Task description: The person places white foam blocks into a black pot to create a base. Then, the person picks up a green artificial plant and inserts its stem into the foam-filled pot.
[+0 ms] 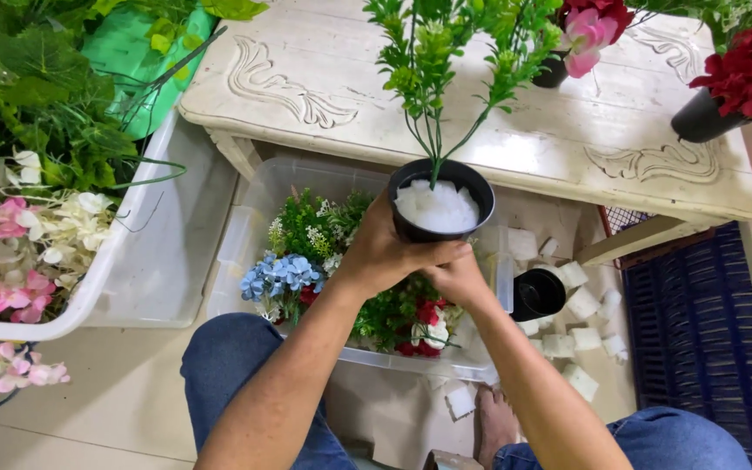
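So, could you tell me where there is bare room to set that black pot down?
Both hands hold the black pot. The white table is bare on its left half, between the carved scroll and the green stems; its right end is crowded with flower pots. The clear bin below is full of flowers, and the floor beside it is littered with foam blocks.

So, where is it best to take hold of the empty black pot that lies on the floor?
Probably at the rim. The empty black pot lies beside the clear bin with its open mouth turned up and left, so fingers can hook in from above. White foam blocks crowd its right side.
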